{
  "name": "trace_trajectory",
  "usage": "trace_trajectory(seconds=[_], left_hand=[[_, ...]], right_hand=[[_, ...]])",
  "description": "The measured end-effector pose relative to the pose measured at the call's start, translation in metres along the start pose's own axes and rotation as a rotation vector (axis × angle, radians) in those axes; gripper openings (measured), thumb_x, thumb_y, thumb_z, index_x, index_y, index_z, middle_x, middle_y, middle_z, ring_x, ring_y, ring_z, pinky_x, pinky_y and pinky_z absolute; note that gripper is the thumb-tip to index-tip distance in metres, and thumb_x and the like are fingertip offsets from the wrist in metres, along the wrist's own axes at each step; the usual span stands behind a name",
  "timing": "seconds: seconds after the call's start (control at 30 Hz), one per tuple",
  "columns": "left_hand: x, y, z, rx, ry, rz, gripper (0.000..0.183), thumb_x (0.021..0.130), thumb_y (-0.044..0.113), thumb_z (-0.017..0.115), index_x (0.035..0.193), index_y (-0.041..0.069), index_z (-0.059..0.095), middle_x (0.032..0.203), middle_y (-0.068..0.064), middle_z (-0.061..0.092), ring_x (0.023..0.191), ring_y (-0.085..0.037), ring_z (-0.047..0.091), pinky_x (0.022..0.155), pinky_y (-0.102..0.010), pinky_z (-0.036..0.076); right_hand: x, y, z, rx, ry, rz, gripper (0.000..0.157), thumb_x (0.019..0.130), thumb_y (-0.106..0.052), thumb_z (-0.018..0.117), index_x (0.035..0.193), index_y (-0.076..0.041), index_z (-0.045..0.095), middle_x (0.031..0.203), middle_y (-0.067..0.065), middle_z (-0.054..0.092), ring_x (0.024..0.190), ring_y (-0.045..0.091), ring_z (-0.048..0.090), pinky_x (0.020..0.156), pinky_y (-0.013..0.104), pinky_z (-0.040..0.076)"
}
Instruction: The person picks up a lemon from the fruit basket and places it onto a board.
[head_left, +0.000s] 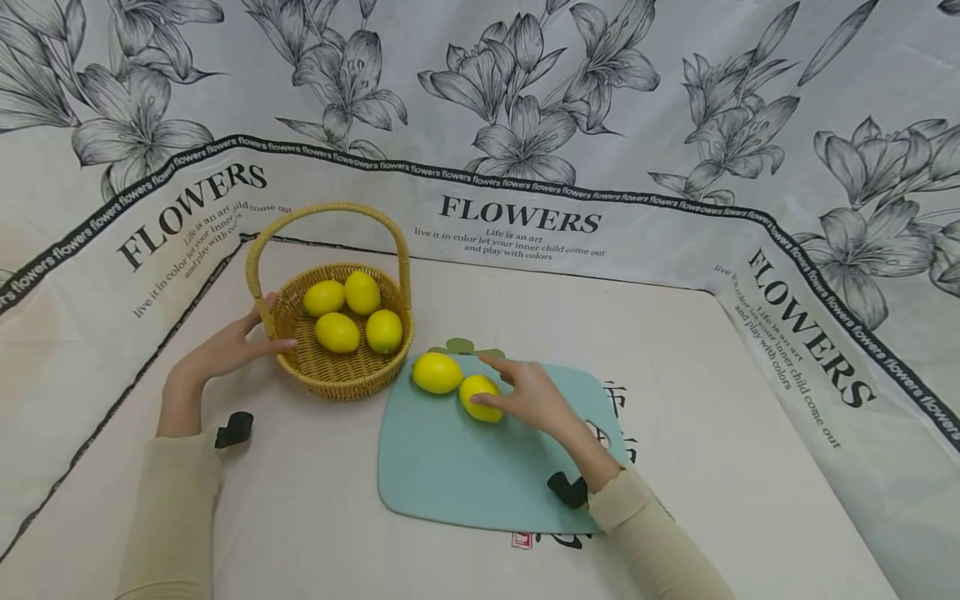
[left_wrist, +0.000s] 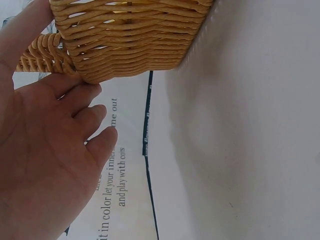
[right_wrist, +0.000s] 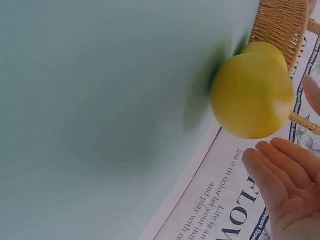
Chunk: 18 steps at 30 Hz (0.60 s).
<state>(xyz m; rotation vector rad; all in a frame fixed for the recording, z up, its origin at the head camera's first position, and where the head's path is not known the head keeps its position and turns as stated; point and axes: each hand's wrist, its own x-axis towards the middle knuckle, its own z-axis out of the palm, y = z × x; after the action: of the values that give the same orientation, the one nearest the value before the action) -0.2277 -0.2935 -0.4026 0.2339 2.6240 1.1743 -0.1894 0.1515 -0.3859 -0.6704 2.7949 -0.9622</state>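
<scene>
A wicker basket [head_left: 347, 388] with a tall arched handle holds several yellow lemons [head_left: 337, 333]. My left hand [head_left: 225, 350] grips its left side where the handle meets the rim, thumb over the rim; in the left wrist view the other fingers lie against the outer weave [left_wrist: 135, 50]. On the light blue cutting board [head_left: 442, 475] are two more lemons. My right hand [head_left: 536, 398] reaches over the nearer lemon [right_wrist: 252, 95], thumb and fingers spread around it. The right wrist view has a gap between those fingers and the fruit. The second lemon [head_left: 437, 372] sits left of it, beside the basket.
Green leaf shapes [head_left: 460, 345] show at the board's far edge. Black characters [head_left: 617, 400] on the pale cloth appear by its right side. A flower-printed sheet [head_left: 517, 221] borders the table at the back and sides.
</scene>
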Motion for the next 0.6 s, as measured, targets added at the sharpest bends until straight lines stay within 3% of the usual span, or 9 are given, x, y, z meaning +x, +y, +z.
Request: trace_trajectory(seconds=[0.6], left_hand=[[-0.001, 0.002, 0.000, -0.012, 0.002, 0.004, 0.094, 0.092, 0.048, 0.060, 0.153, 0.030, -0.008, 0.160, -0.014, -0.011, 0.140, -0.053, -0.002, 0.103, -0.075, 0.009]], right_hand=[[0.026, -0.028, -0.003, 0.098, 0.081, -0.126, 0.061, 0.085, -0.029, 0.076, 0.138, -0.008, 0.054, 0.138, 0.009, 0.054, 0.122, 0.027, 0.055, 0.097, 0.032, 0.047]])
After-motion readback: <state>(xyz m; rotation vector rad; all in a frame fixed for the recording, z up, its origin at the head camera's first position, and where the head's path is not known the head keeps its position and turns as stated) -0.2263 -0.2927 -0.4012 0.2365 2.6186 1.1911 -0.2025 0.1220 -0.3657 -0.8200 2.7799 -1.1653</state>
